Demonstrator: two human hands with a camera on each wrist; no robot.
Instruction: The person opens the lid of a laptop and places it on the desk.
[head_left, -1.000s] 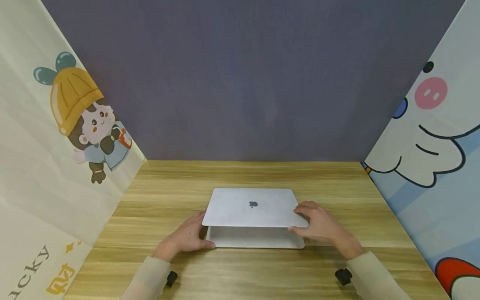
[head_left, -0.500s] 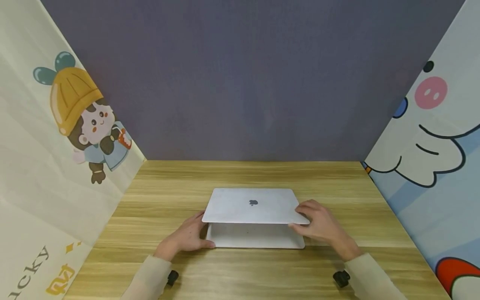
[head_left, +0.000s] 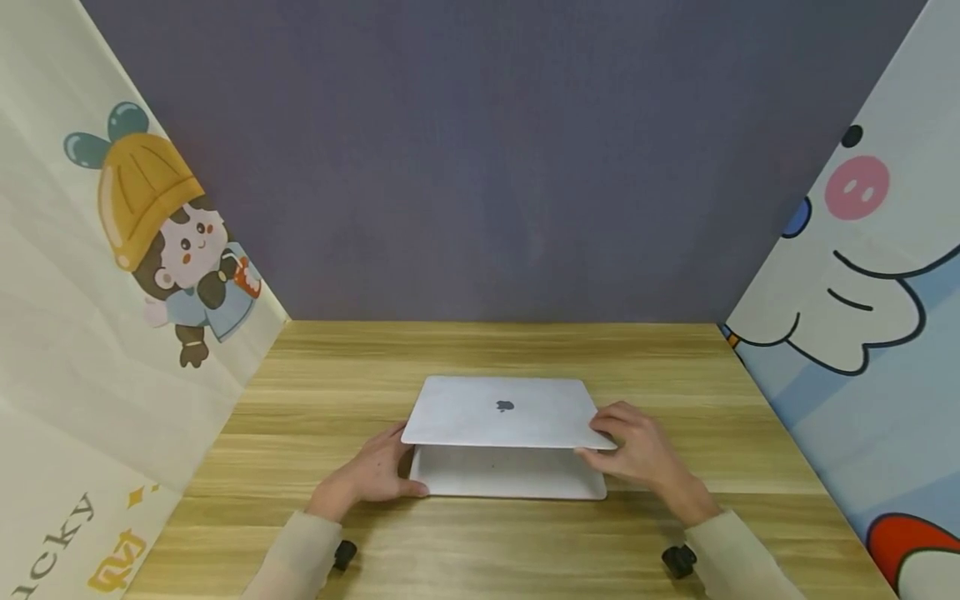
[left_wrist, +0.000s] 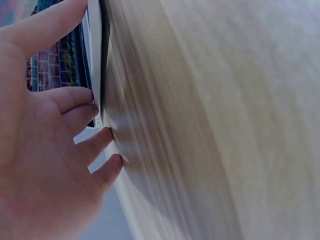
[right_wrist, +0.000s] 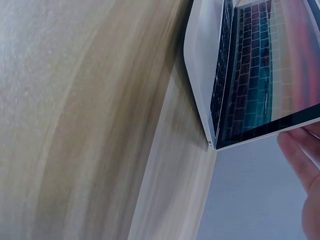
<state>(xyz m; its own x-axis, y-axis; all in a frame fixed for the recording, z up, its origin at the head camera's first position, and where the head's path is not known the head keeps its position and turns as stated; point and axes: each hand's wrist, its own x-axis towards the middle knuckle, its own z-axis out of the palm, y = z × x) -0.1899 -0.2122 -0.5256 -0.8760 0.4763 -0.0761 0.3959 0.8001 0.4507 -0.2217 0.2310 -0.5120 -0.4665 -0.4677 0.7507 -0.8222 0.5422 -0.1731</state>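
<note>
A silver laptop (head_left: 495, 410) stands on the table in the head view, its lid tilted up partway from the base (head_left: 510, 473). My right hand (head_left: 637, 446) pinches the lid near its front right corner, and the right wrist view shows fingertips (right_wrist: 290, 142) at the lid's edge. Beside the base's front left corner rests my left hand (head_left: 372, 471), thumb at the front edge. In the left wrist view, two of its fingers touch the base's side, while the other two reach the tabletop. A keyboard (right_wrist: 247, 65) and colourful lit screen (right_wrist: 300, 60) show between lid and base.
The wood-grain table (head_left: 345, 358) ends at a dark grey panel (head_left: 495, 167) behind. Cartoon-printed sheets flank it, one at the left (head_left: 45, 275) and one at the right (head_left: 900, 333). Small black devices (head_left: 678, 560) sit at both wrists.
The lid's front edge has risen slightly with my right hand, widening the gap above the base. Little has moved in the last half second. My left hand has stayed in place.
</note>
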